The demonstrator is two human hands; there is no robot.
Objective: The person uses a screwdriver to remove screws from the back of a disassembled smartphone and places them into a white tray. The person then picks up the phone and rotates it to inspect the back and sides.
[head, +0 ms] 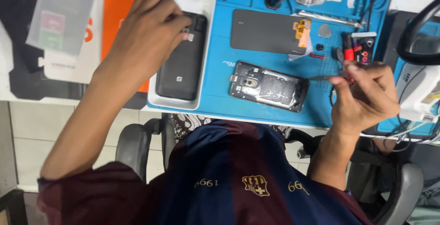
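Observation:
My left hand (146,34) reaches into a white tray (201,5) and its fingertips pinch something small at the top of a black phone back cover (181,66) lying there. My right hand (366,94) grips thin metal tweezers (323,77) whose tips point left toward an opened phone frame (268,86) with its boards exposed. A dark screen panel (266,31) with an orange flex cable lies above the frame on the blue work mat (220,83).
An orange and white box (114,14) and a clear plastic bag (62,14) sit left of the tray. Small tools, a bottle and a guitar-pick opener (324,31) lie along the mat's far edge. A white device with cables (419,89) stands at the right. A chair armrest (133,144) is below the desk edge.

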